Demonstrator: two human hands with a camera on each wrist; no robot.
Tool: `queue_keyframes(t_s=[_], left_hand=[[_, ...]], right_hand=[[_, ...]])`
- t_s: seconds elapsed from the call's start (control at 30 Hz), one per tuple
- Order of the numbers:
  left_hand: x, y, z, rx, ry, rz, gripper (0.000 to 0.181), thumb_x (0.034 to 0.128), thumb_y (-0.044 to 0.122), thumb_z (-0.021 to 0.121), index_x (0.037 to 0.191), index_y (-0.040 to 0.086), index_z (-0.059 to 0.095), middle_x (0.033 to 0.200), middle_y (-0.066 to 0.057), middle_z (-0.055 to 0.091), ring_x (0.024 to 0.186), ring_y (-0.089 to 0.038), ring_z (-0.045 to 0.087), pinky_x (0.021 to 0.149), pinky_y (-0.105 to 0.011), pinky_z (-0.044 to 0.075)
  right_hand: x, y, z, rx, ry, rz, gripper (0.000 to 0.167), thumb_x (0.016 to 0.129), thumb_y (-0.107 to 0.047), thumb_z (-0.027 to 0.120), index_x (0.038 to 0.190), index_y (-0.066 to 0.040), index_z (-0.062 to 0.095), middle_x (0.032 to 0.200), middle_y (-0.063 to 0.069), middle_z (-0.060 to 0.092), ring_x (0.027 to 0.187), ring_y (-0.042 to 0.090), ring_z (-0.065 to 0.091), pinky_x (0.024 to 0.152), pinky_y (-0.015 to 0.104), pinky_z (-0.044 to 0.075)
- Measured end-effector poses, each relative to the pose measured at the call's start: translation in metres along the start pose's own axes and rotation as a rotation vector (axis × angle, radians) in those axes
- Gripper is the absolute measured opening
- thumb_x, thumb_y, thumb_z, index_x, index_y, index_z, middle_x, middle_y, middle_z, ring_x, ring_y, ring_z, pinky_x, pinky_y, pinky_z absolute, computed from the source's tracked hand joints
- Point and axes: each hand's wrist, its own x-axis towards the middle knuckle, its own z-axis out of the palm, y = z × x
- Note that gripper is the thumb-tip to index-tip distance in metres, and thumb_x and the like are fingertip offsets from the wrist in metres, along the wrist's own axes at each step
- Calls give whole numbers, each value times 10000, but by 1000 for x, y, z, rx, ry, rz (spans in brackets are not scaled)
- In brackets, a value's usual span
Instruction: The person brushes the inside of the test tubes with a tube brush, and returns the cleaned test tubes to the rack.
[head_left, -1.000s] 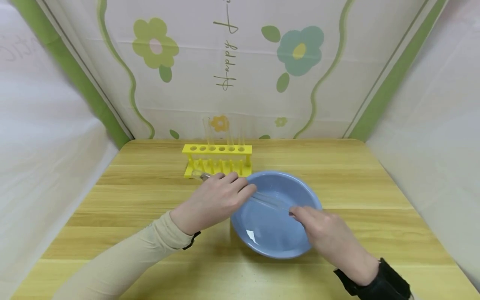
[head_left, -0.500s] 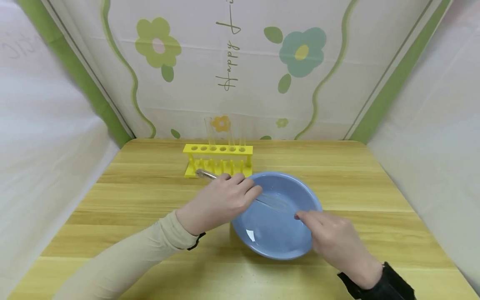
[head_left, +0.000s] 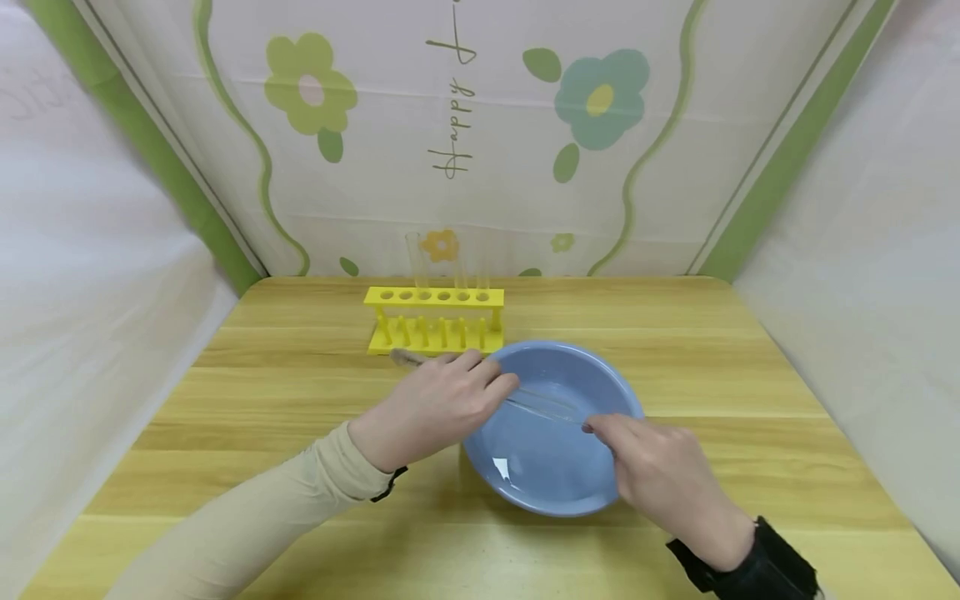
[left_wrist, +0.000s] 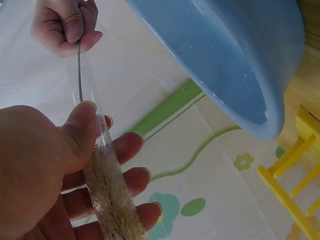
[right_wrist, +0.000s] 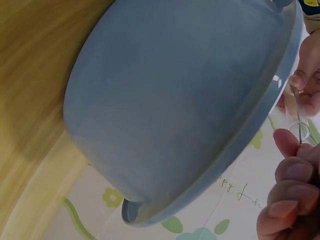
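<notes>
Over the basin, my left hand (head_left: 438,404) grips a clear glass test tube (head_left: 540,406), which lies slanted across the palm. Inside it sits a test tube brush, its pale and dark bristles (left_wrist: 114,197) filling the closed-end part in the left wrist view. The twisted wire handle (left_wrist: 79,77) comes out through the tube's mouth. My right hand (head_left: 671,475) pinches that wire between thumb and curled fingers, close to the mouth. Below both hands stands a light blue basin (head_left: 555,471) holding water. Part of the tube is hidden behind the left fingers.
Behind the basin, to its left, a yellow test tube rack (head_left: 435,297) holds several upright glass tubes (head_left: 417,262). Both stand on a wooden table (head_left: 300,400). A white cloth (head_left: 495,200) with flowers hangs behind it, and white cloth walls close both sides.
The bristles sit closer to the tube's closed end than a second ago. Both hands have shifted slightly right and back a little, still holding tube and wire. Basin and rack stay put.
</notes>
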Motion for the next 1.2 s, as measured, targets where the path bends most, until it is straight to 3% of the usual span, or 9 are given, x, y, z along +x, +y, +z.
queue_keyframes(t_s=[0.2,0.4,0.67,0.93,1.2], left_hand=[[-2,1,4,-23,19,1,101,905,2,632,976,73,622,803,-31,637,614,-144,555,504,-213,470],[-6,3,6,-23,32,4,115,883,-3,650,956,83,628,788,-16,627,611,-139,544,500,-203,459],[-7,3,8,-28,42,-1,113,878,-2,641,953,82,634,810,-10,630,629,-131,542,503,-199,459],[-9,3,7,-8,50,16,114,865,-12,660,938,65,621,803,-17,606,631,-143,514,524,-204,461],[-9,2,4,-15,43,5,121,866,-15,667,936,72,619,822,-29,623,661,-171,548,526,-218,482]], right_hand=[[-1,3,2,50,-15,25,321,820,67,395,908,-102,654,788,-25,694,501,63,585,384,120,358],[0,5,0,139,-90,132,371,719,152,555,817,-196,635,726,-121,628,488,-69,354,414,88,271],[2,11,-6,309,-223,271,340,828,101,676,811,-237,639,753,-143,601,554,-54,381,486,164,382],[2,18,-15,507,-326,367,326,924,69,608,809,-236,627,716,-139,553,549,-39,422,461,199,457],[3,24,-21,646,-405,436,288,976,15,562,831,-222,637,655,-162,419,563,-8,408,462,224,432]])
